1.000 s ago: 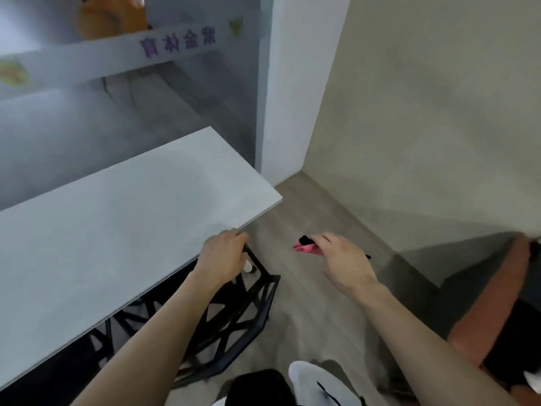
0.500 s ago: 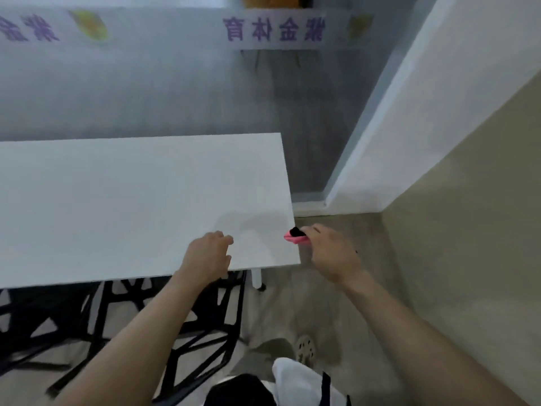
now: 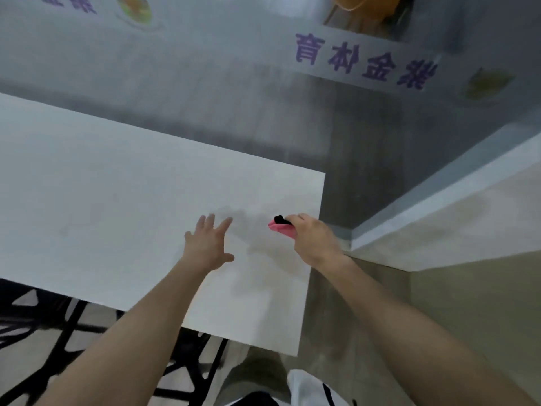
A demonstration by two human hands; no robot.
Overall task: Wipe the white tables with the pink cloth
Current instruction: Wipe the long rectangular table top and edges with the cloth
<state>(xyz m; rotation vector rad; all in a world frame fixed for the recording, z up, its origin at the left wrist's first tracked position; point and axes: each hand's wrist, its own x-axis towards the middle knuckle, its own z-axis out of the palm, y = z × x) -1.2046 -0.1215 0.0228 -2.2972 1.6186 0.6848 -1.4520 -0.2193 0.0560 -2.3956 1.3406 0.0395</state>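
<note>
Gripping pink cloth (image 3: 280, 227) pointing left, right hand (image 3: 314, 241), left hand (image 3: 208, 245) spread on table (image 3: 102, 200)

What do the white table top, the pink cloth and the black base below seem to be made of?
The white table top: probably laminate or painted board; flat, matte, thin straight edge. The pink cloth: seemingly soft fabric, bunched in the right hand. The black base: metal or moulded plastic, thin angular bars; too blurred to decide.

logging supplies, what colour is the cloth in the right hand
Pink cloth with a black bit, gripped by the right hand; head view.
</note>
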